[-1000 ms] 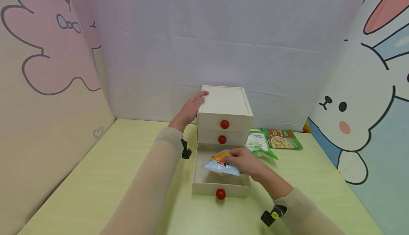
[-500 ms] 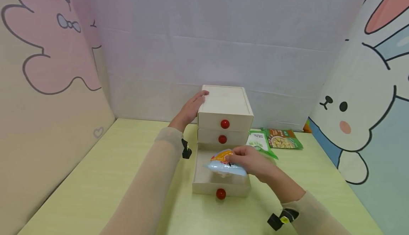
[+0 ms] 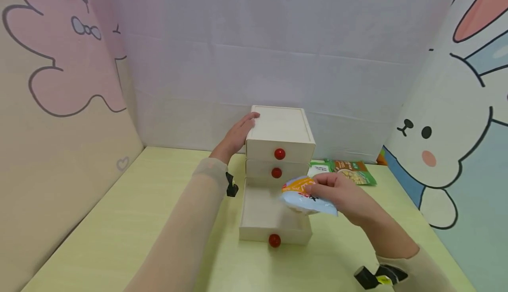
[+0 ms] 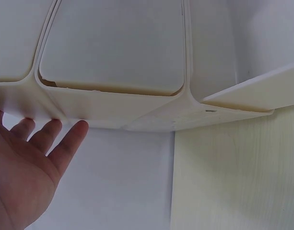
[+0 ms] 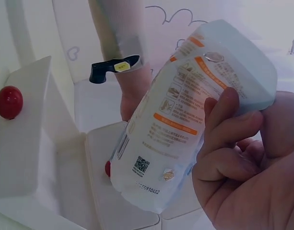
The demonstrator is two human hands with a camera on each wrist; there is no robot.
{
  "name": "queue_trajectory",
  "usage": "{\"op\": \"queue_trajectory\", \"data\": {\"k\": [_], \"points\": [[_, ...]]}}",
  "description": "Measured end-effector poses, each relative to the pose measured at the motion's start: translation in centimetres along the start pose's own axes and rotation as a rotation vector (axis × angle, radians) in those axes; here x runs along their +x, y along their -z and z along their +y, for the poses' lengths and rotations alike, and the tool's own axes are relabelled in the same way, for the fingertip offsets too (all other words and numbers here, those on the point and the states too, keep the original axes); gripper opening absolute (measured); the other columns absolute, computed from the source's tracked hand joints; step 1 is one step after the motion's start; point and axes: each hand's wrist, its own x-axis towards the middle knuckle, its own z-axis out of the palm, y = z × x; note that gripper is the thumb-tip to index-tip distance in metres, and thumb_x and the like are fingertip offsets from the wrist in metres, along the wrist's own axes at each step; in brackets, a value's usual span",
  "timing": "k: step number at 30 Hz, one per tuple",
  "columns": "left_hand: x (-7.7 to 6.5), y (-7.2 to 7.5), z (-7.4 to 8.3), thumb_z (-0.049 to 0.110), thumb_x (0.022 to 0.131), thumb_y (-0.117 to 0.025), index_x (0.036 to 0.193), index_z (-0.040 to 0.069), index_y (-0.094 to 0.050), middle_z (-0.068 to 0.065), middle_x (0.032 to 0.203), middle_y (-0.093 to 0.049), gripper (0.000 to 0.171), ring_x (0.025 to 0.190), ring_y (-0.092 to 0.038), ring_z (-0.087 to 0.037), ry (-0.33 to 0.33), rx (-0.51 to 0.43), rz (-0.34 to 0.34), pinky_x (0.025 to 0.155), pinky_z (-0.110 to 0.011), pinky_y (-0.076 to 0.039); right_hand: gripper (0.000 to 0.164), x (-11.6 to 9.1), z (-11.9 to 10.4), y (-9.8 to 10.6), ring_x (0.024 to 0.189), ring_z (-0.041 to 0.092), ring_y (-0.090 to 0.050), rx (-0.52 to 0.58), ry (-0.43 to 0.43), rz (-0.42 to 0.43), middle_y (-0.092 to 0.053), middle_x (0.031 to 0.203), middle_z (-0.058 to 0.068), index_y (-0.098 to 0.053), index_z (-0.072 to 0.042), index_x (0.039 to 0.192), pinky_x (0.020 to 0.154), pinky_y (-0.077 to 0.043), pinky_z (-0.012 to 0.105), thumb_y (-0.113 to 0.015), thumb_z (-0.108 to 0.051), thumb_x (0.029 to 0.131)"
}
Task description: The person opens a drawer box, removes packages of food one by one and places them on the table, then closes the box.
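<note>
A white three-tier drawer box (image 3: pixel 282 126) with round red knobs stands in the middle of the table. Its bottom drawer (image 3: pixel 259 215) is pulled out and bare inside; the upper two are closed. My left hand (image 3: pixel 237 134) rests along the box's upper left side, fingers extended, as the left wrist view also shows beside the cabinet wall (image 4: pixel 113 108). My right hand (image 3: pixel 341 195) pinches a light blue and orange snack packet (image 3: pixel 303 197) over the drawer's right edge. In the right wrist view the packet's printed back (image 5: pixel 170 115) faces the camera, with the fingers (image 5: pixel 228 124) curled against it.
Behind my right hand, a green and white packet (image 3: pixel 319 168) and a brown and green packet (image 3: pixel 353 172) lie on the table (image 3: pixel 174 177) to the box's right. A white cloth backdrop (image 3: pixel 278 40) hangs behind. Cartoon-printed panels stand at both sides.
My right hand has lifted the snack packet and carried it to the right, from over the middle of the bottom drawer to its right edge. My left hand has stayed on the box.
</note>
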Motion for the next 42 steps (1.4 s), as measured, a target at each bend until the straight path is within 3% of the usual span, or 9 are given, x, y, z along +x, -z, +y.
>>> {"op": "queue_trajectory", "data": {"k": [6, 12, 19, 26, 29, 34, 37, 42], "points": [[0.0, 0.1, 0.1, 0.047, 0.118, -0.035, 0.166, 0.032, -0.046, -0.005, 0.178, -0.037, 0.052, 0.160, -0.041, -0.036, 0.003, 0.000, 0.001, 0.125, -0.061, -0.042, 0.019, -1.5, -0.2, 2.3, 0.078, 0.009, -0.074, 0.016, 0.059, 0.059, -0.079, 0.095, -0.004, -0.077, -0.009, 0.107, 0.070, -0.061, 0.023, -0.062, -0.020, 0.112], [0.2, 0.0, -0.2, 0.048, 0.117, -0.035, 0.165, 0.032, -0.047, -0.006, 0.177, -0.039, 0.052, 0.159, -0.043, -0.036, 0.002, 0.011, 0.004, 0.125, -0.061, -0.042, 0.024, -2.3, 0.3, 4.2, 0.077, 0.007, -0.074, 0.041, 0.054, 0.140, -0.079, 0.092, -0.007, -0.078, -0.023, 0.098, 0.069, -0.060, 0.021, -0.060, -0.018, 0.113], [-0.1, -0.1, 0.0, 0.049, 0.117, -0.034, 0.165, 0.034, -0.047, -0.005, 0.177, -0.039, 0.052, 0.159, -0.042, -0.036, 0.013, 0.031, 0.008, 0.126, -0.063, -0.040, 0.026, -2.5, 1.3, 6.2, 0.077, 0.008, -0.072, 0.062, 0.009, 0.253, -0.077, 0.092, -0.008, -0.079, -0.025, 0.095, 0.068, -0.059, 0.021, -0.061, -0.019, 0.113], [-0.2, -0.1, 0.2, 0.049, 0.117, -0.034, 0.166, 0.034, -0.046, -0.005, 0.178, -0.039, 0.052, 0.160, -0.042, -0.037, 0.012, 0.044, 0.003, 0.127, -0.064, -0.039, 0.025, -2.7, 2.9, 8.1, 0.070, 0.005, -0.068, -0.004, -0.037, 0.362, -0.073, 0.087, -0.015, -0.077, -0.028, 0.094, 0.062, -0.055, 0.022, -0.061, -0.025, 0.113], [-0.3, -0.1, 0.3, 0.049, 0.117, -0.034, 0.166, 0.034, -0.046, -0.005, 0.177, -0.039, 0.052, 0.160, -0.042, -0.037, 0.014, 0.045, 0.008, 0.126, -0.064, -0.039, 0.022, -2.8, 3.6, 9.0, 0.071, 0.004, -0.068, -0.054, -0.082, 0.402, -0.072, 0.088, -0.018, -0.079, -0.022, 0.107, 0.065, -0.057, 0.023, -0.060, -0.031, 0.113], [-0.3, -0.1, 0.1, 0.050, 0.117, -0.034, 0.165, 0.035, -0.046, -0.004, 0.177, -0.040, 0.052, 0.159, -0.042, -0.036, 0.015, 0.049, 0.006, 0.126, -0.064, -0.040, 0.046, -2.7, 5.1, 10.3, 0.078, 0.002, -0.065, -0.169, -0.181, 0.485, -0.068, 0.092, -0.017, -0.070, 0.001, 0.126, 0.068, -0.058, 0.025, -0.057, -0.042, 0.113], [-0.2, -0.1, 0.1, 0.049, 0.117, -0.033, 0.165, 0.034, -0.047, -0.005, 0.177, -0.040, 0.053, 0.159, -0.043, -0.036, 0.009, 0.055, 0.008, 0.126, -0.063, -0.040, 0.060, -2.7, 6.1, 11.1, 0.081, 0.002, -0.063, -0.221, -0.232, 0.518, -0.067, 0.101, -0.009, -0.062, 0.007, 0.139, 0.068, -0.058, 0.026, -0.055, -0.046, 0.113], [-0.3, -0.1, 0.2, 0.048, 0.117, -0.034, 0.165, 0.033, -0.047, -0.005, 0.177, -0.040, 0.052, 0.159, -0.043, -0.036, 0.003, 0.052, 0.012, 0.126, -0.062, -0.040, 0.073, -2.7, 7.7, 12.3, 0.088, 0.005, -0.061, -0.285, -0.299, 0.543, -0.065, 0.129, 0.018, -0.052, 0.010, 0.153, 0.070, -0.059, 0.025, -0.050, -0.051, 0.113]]}}
